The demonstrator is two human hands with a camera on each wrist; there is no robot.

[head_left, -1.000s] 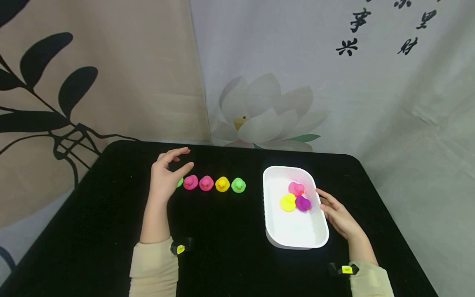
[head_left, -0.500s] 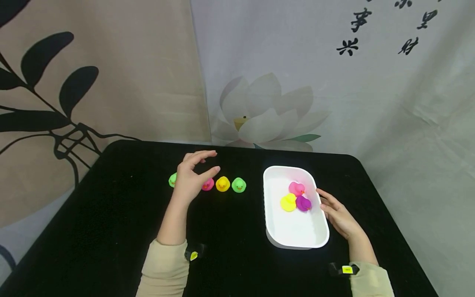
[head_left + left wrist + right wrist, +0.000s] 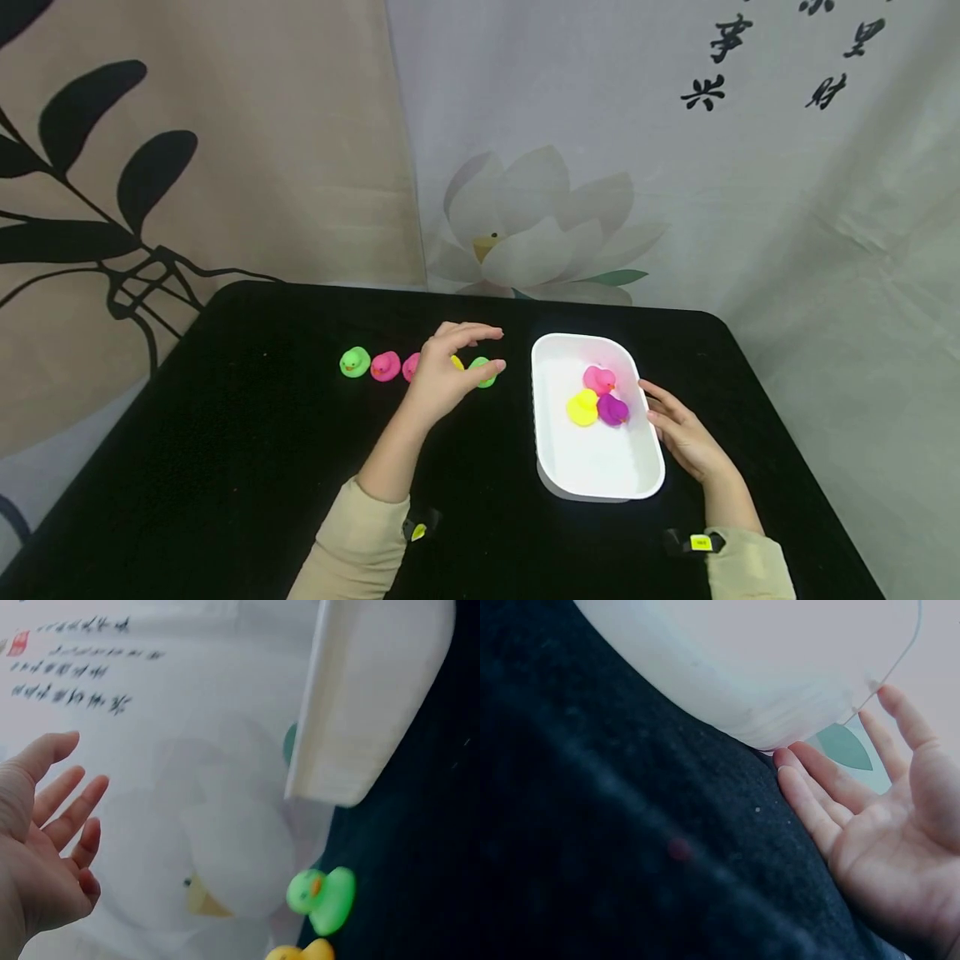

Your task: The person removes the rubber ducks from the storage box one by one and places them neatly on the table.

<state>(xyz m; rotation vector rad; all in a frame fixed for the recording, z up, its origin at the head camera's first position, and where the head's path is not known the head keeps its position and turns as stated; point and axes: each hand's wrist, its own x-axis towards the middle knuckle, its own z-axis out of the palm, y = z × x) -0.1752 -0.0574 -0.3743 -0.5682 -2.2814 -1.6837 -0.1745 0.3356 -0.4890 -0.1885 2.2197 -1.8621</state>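
My left hand (image 3: 442, 375) hovers over the row of rubber ducks, holding nothing, its thumb and fingers spread apart. Beneath it, a yellow duck (image 3: 457, 362) and a pink duck (image 3: 409, 367) are partly covered. The green duck (image 3: 330, 900) at the row's right end shows past the thumb. Farther left sit another pink duck (image 3: 386, 367) and another green duck (image 3: 355, 362). My right hand (image 3: 690, 437) touches the right side of a white plastic tray (image 3: 600, 471) with relaxed fingertips. Inside lie a pink duck (image 3: 598, 380), a yellow duck (image 3: 582, 409) and a purple duck (image 3: 612, 410).
A black cloth covers the table (image 3: 225, 467). Behind its far edge hangs a printed curtain (image 3: 555, 225) with a lotus, leaves and dark characters. The tray stands right of the duck row.
My left hand has swept rightward along the row, from the left-end ducks to the right-end green one, uncovering the left ducks. The right hand and tray stay put.
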